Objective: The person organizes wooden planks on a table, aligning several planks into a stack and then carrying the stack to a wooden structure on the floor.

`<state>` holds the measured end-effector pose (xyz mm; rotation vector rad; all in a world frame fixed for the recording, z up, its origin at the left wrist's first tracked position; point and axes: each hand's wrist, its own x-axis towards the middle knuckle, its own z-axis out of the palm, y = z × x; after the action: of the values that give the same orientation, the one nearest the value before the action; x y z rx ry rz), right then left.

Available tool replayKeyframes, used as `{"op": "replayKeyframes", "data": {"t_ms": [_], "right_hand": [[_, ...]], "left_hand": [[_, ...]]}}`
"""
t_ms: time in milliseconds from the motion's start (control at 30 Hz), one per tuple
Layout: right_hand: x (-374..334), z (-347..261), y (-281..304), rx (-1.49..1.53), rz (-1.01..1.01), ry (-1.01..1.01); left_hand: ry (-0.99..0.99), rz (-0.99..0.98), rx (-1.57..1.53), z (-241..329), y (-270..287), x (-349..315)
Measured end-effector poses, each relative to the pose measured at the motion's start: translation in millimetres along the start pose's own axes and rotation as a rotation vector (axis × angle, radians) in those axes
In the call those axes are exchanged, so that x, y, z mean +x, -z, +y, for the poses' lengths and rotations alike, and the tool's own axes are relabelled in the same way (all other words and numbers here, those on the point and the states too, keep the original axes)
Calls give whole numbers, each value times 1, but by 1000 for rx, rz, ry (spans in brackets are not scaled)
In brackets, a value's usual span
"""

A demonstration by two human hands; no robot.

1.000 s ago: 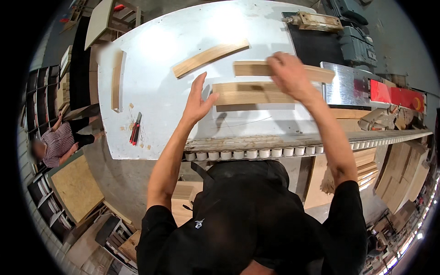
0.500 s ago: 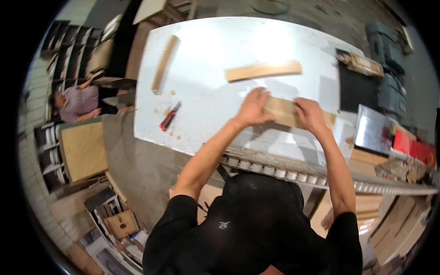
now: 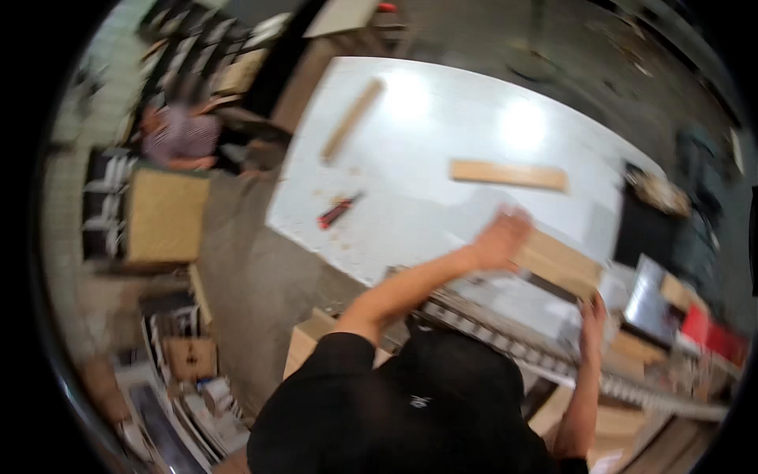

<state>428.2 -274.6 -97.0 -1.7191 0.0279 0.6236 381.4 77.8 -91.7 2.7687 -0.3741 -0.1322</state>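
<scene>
Left hand (image 3: 500, 239) laid flat on the near end of a pale, thick rectangular wooden block (image 3: 562, 263), fingers blurred, apparently spread over its top; exact spread not readable. Block lying on the large white rectangular worktop (image 3: 418, 150), close to its right near edge, just beside the grey metal roller rail (image 3: 505, 324) along that edge. Right hand (image 3: 592, 316) lower down, at the right end of the block near the rail, fingers pointing up and loosely together; touching the block or only close to it, cannot tell through the blur.

Further up the worktop, well apart from the hands: a long flat light-wood plank (image 3: 509, 174) lying crosswise, and a narrow wooden strip (image 3: 351, 120) set diagonally near the far left corner. Small red-and-black hand tool (image 3: 337, 212) near the left edge of the worktop, amid scattered wood chips.

Black machine block (image 3: 643, 229) to the right of the worktop, a shiny metal plate (image 3: 649, 294) and a red part (image 3: 709, 336) beside it. Square chipboard panel (image 3: 162, 215) on the floor at left; another person in a striped shirt (image 3: 183, 134) beyond it
</scene>
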Motion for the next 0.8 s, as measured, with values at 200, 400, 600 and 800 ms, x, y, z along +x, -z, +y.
{"op": "replayKeyframes", "data": {"t_ms": [200, 400, 600, 800], "right_hand": [[-2, -24, -22, -108, 30, -89], [-20, -34, -28, -28, 52, -108], [-4, -26, -29, -145, 186, -40], [-3, -41, -33, -107, 101, -7]], "left_hand": [[121, -78, 131, 9, 23, -17], [53, 36, 144, 10, 29, -20], [61, 24, 133, 9, 24, -24], [67, 9, 152, 10, 25, -24]]}}
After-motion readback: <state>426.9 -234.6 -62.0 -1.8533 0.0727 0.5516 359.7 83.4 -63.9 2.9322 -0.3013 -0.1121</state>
